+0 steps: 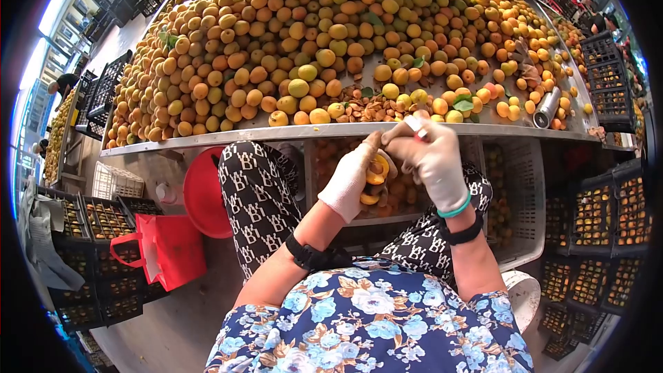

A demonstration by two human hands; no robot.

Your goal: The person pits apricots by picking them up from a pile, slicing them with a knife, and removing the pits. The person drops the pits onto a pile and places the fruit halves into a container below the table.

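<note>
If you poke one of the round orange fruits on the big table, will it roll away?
Probably a little. The fruits are round, so a loose one at the edge would likely roll, though the table rim might stop it. Ones deep in the heap look wedged and would hardly move. The cut one in the left hand looks soft, so it may squash.

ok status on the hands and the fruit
Left hand gloved, holding a split apricot. Right hand gloved, gripping a small tool, tip hidden. Nothing between them.
</note>
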